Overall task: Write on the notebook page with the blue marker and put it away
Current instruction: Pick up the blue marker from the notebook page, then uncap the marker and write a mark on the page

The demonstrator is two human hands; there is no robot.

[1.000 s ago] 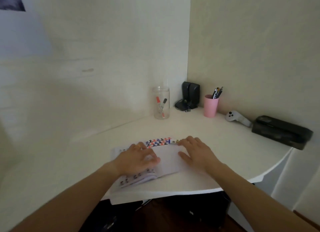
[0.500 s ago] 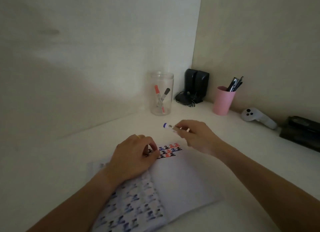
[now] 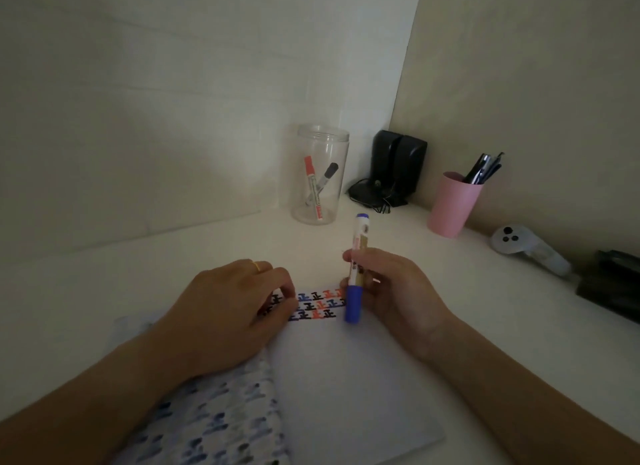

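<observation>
Since half a second ago, my right hand (image 3: 391,291) has turned the blue marker (image 3: 356,270) from lying crosswise to standing nearly upright and brought it back toward me, over the top edge of the notebook (image 3: 346,388). My fingers are wrapped around the middle of the marker's barrel; its capped blue end points down just above the page, beside the rows of red, blue and black characters at the top, and its other end points up toward the wall. My left hand (image 3: 225,312) lies on the notebook at the fold, fingers curled loosely with the tips on those written rows, grasping nothing; a yellow ring (image 3: 257,265) shows on one finger. The right-hand page is blank below the rows, while the left-hand page shows blurred blue marks.

Farther back on the white bench (image 3: 138,256) stands a clear jar (image 3: 320,175) with a red marker (image 3: 312,187) and a black marker (image 3: 322,184) leaning crossed inside it. To its right are two black speakers (image 3: 398,163), a pink cup (image 3: 453,204) of pens, a white controller (image 3: 526,249) and a black case (image 3: 613,288) at the edge of view.
</observation>
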